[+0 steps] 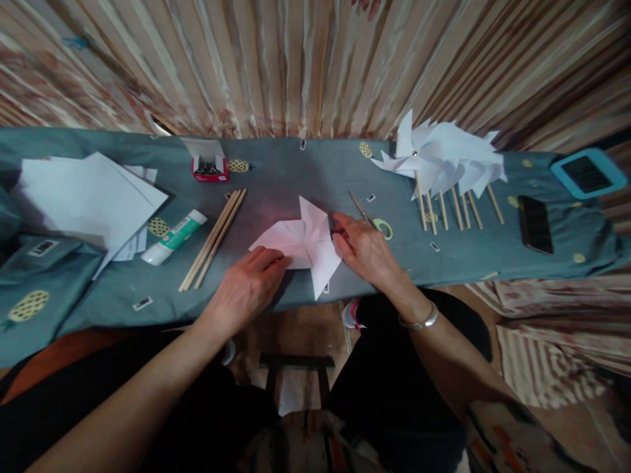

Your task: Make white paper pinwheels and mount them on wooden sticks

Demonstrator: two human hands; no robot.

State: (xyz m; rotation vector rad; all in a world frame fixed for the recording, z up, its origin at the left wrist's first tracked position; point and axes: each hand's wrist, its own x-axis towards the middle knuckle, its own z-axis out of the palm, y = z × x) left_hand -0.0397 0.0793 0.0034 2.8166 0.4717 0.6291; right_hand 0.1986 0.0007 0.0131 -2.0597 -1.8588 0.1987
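Both hands are down on the folded white paper pinwheel (pixel 305 244) sitting dead centre of the frame, near the front edge of the table. Left hand (pixel 249 286) lies mostly flat, fingers loosely stretched out, fingertips pressing the lower left flap; it's not gripping anything. Right hand (pixel 365 248) is curled a bit more, fingertips pinching or pressing at the paper's right edge near the middle; can't tell if it actually has hold of a flap. There's a silver bangle (pixel 420 322) on that wrist.

Rest of the scene, big to small: the table is covered in a teal cloth (pixel 296 167) running across the whole frame, with striped curtains (pixel 296 59) filling the top. Upper left has a loose stack of white paper sheets (pixel 83 194). Upper right there's a bunch of finished pinwheels on sticks (pixel 444 161), laid overlapping. Far right: a blue-framed tablet (pixel 587 173) and, just below and left of it, a dark phone (pixel 535 224). Left of the centre paper, a few bare wooden sticks (pixel 214 238) lie together, with a glue stick (pixel 173 237) beside them. Scissors (pixel 371 217) with green handles sit just above the right hand. Smallest: a little red box of pins (pixel 210 167) near the top.
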